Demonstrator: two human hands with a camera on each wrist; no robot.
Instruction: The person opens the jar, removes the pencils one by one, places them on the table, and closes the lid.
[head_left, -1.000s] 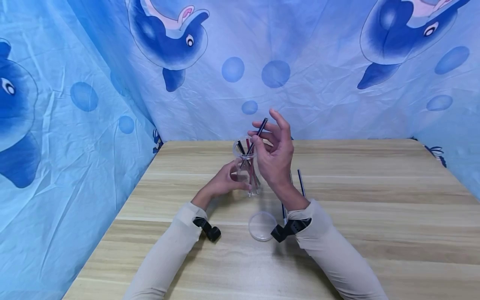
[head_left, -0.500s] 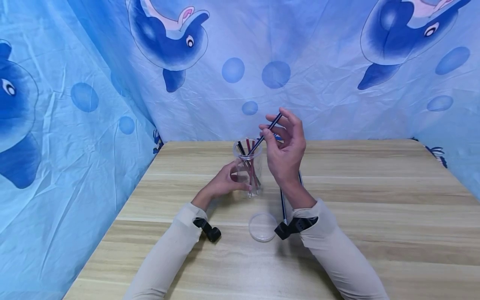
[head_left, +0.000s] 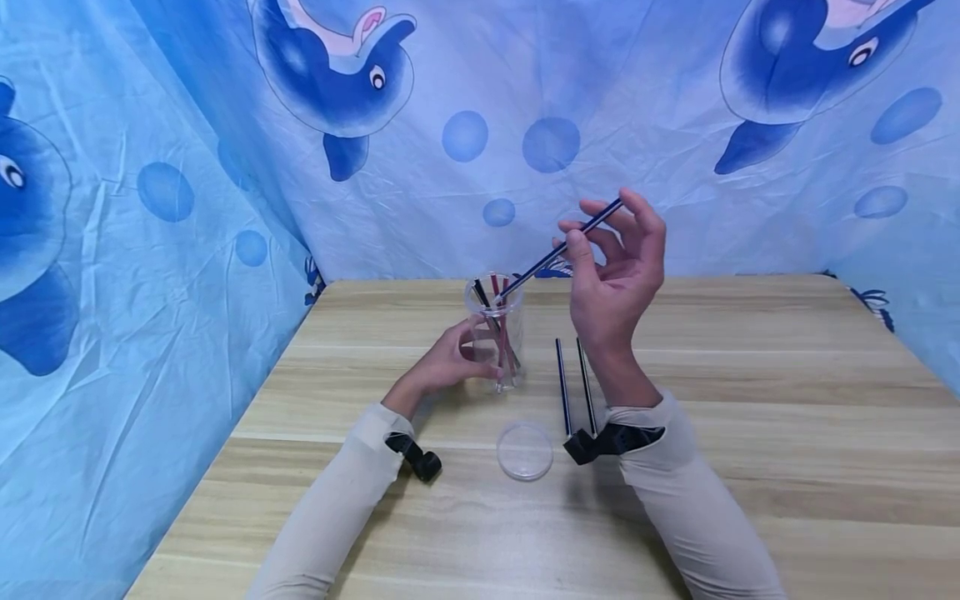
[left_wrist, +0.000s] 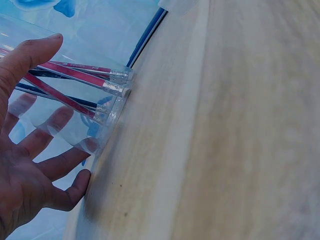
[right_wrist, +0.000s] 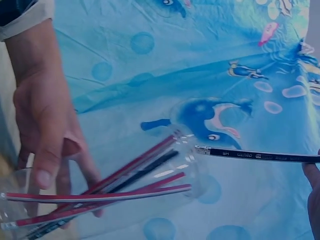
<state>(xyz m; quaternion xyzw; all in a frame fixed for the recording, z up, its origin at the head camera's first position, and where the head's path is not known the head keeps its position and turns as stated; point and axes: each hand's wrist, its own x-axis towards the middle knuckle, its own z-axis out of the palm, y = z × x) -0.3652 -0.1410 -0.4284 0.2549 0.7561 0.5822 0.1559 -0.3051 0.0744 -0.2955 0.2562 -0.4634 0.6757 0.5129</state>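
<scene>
My left hand (head_left: pixel 448 362) holds a clear plastic jar (head_left: pixel 516 340) upright on the table, thumb and fingers around its lower part. Inside it lean several red pencils (right_wrist: pixel 95 198) and black pencils (right_wrist: pixel 145 171), their metal ferrules at the bottom in the left wrist view. Up and to the right, my right hand (head_left: pixel 617 287) pinches a dark striped pencil (head_left: pixel 542 263) between thumb and fingers. That pencil slants down to the left, and its ferrule end (right_wrist: pixel 202 149) is at the jar's mouth.
Two dark pencils (head_left: pixel 562 387) lie side by side on the wooden table (head_left: pixel 750 433), right of the jar. A clear round lid (head_left: pixel 525 451) lies nearer the front. Blue dolphin-print cloth (head_left: pixel 622 100) hangs behind the table and at its sides.
My right hand has moved up and to the right, drawing the pencil out of the jar until just its end is at the mouth. The left hand and jar have stayed put.
</scene>
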